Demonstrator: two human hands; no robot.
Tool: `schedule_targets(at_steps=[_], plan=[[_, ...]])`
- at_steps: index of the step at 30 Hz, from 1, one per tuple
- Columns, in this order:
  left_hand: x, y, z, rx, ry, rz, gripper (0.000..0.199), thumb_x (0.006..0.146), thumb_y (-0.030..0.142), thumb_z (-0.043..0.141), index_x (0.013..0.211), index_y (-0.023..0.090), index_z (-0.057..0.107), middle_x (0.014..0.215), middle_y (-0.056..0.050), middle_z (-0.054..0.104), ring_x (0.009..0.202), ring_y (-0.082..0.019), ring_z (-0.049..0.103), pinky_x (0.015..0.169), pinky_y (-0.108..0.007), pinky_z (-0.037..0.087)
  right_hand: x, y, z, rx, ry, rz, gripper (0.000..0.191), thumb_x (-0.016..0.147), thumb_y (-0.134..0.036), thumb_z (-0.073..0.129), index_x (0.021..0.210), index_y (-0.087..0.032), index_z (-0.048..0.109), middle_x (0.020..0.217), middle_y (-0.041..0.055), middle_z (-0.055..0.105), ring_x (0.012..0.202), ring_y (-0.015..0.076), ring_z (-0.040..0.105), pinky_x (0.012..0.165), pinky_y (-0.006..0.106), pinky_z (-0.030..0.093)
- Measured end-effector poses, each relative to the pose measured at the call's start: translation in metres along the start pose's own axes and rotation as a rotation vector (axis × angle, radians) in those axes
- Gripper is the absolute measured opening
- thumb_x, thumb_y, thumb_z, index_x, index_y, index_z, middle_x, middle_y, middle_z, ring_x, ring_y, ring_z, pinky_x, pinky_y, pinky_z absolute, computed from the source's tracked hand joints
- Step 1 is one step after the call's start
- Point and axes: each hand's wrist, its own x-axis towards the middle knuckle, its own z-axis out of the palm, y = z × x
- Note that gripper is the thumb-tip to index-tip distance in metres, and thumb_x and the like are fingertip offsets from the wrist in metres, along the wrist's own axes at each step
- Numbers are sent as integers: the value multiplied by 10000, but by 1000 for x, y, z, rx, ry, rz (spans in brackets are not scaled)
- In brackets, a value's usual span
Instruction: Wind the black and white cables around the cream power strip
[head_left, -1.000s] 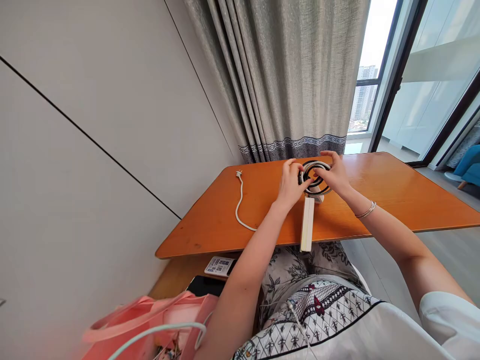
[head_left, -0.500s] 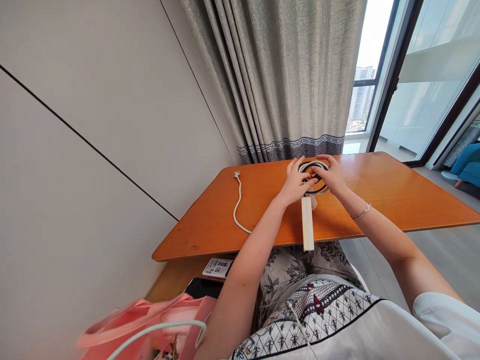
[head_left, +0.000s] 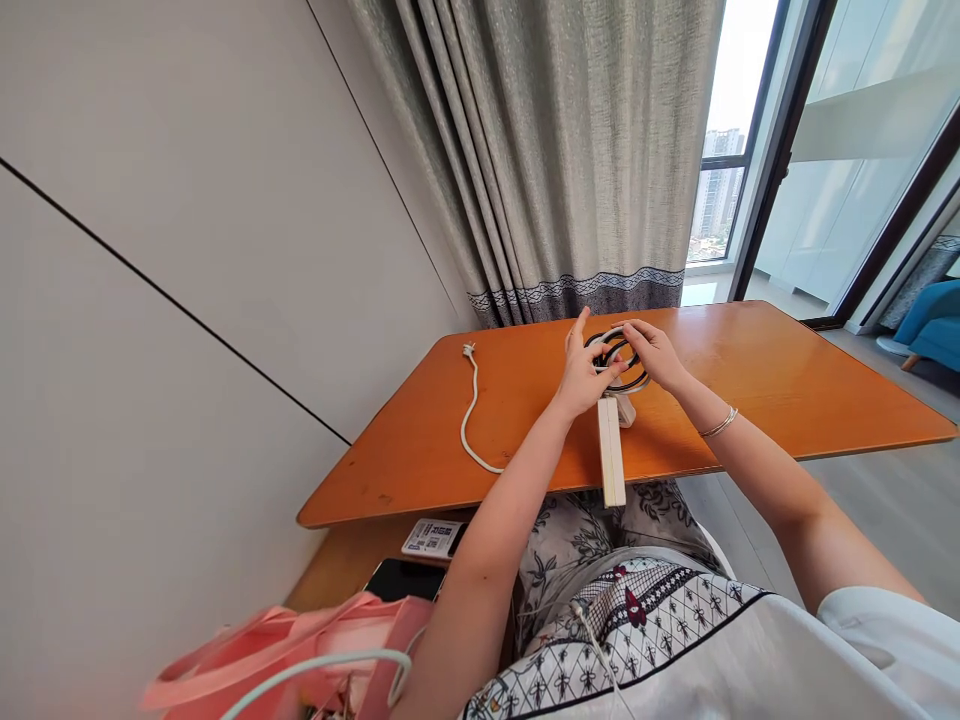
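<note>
Between my hands is a coiled cable point(head_left: 639, 384) with black and white loops, held just above the tabletop. My left hand point(head_left: 583, 372) grips the left side of the coil, thumb and some fingers closed on it while another finger points up. On the coil's upper right, the fingers of my right hand point(head_left: 654, 355) pinch the loops. Directly below the coil, a long white power strip point(head_left: 611, 455) juts over the table's near edge. A small white block point(head_left: 625, 411) sits beside it, partly hidden. A white cord with a plug point(head_left: 469, 392) lies curved on the left, its near end hidden behind my left forearm.
The orange wooden table point(head_left: 757, 390) spans the middle. A grey curtain point(head_left: 592, 150) hangs behind it. At lower left are a pink bag point(head_left: 300, 640), a black phone-like object point(head_left: 405, 579) and a white labelled item point(head_left: 431, 537). A pale wall point(head_left: 187, 200) borders the left.
My right hand has shifted its fingers onto the coil's top edge. A finger of my left hand now sticks up, away from the loops. The view has moved slightly.
</note>
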Motion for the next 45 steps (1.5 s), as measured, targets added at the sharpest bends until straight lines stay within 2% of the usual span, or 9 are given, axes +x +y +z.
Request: schedule_targets(at_steps=[4,7,12,17,20,23,30,37,45], plan=[[-4,3,-1,-74,-16,8,254,784,420,738,799,188,635,1649,-113,195,1476,-332,304,1141,-464,386,1,6,-2,32,-9,3,530,874,-653,507,1022,-198,733,1063,86,699,969,211,626,908,370,518],[-4,4,-4,-136,41,31,268,796,412,715,735,187,583,1620,-127,262,1474,-329,308,1156,-475,358,-2,10,1,85,-91,-6,499,915,-597,473,1138,-209,694,1117,85,699,971,207,641,907,384,530],[-1,2,-10,-253,37,16,281,824,446,667,749,184,596,1561,-138,366,1412,-307,410,1156,-478,354,-9,7,8,-136,88,-307,414,949,-444,465,1275,-232,608,1319,126,609,1215,252,564,1027,441,480],[2,-6,-11,-234,-24,65,334,822,513,677,903,190,649,1506,-158,437,1409,-305,421,1157,-478,350,-9,-6,8,-302,-42,-486,277,919,-320,532,1149,-245,667,1207,96,698,1201,265,602,1082,470,442],[1,-12,-9,-210,-14,109,414,806,546,699,1018,202,612,1490,-167,460,1415,-300,421,1153,-486,355,-8,-9,9,-293,-3,-418,243,942,-293,493,1073,-248,692,1158,75,733,1101,244,672,1004,435,508],[-2,-18,-8,-211,-30,128,678,672,559,819,1185,217,537,1491,-175,464,1392,-305,453,1130,-467,392,-8,-10,11,-270,40,-387,223,927,-286,529,1051,-249,710,1199,65,728,1113,237,685,994,408,526],[-9,-11,-15,-78,-117,56,1117,444,459,948,1412,200,455,1443,-168,531,1321,-347,521,1098,-469,427,-7,-17,13,-168,102,-368,128,830,-246,649,909,-265,748,1143,45,746,1211,264,623,1091,481,449],[-2,-3,-18,-162,-135,-46,802,551,358,893,1275,162,610,1183,-106,699,1052,-279,661,946,-402,514,-5,-21,11,257,13,-221,56,700,-204,714,752,-224,717,973,40,735,1033,223,649,992,404,488],[7,-9,-15,-522,-167,-189,632,502,375,900,1057,152,696,1020,-76,736,927,-221,679,844,-334,530,0,-26,20,782,249,298,61,608,-173,628,656,-195,597,677,-44,622,607,102,543,542,212,455]])
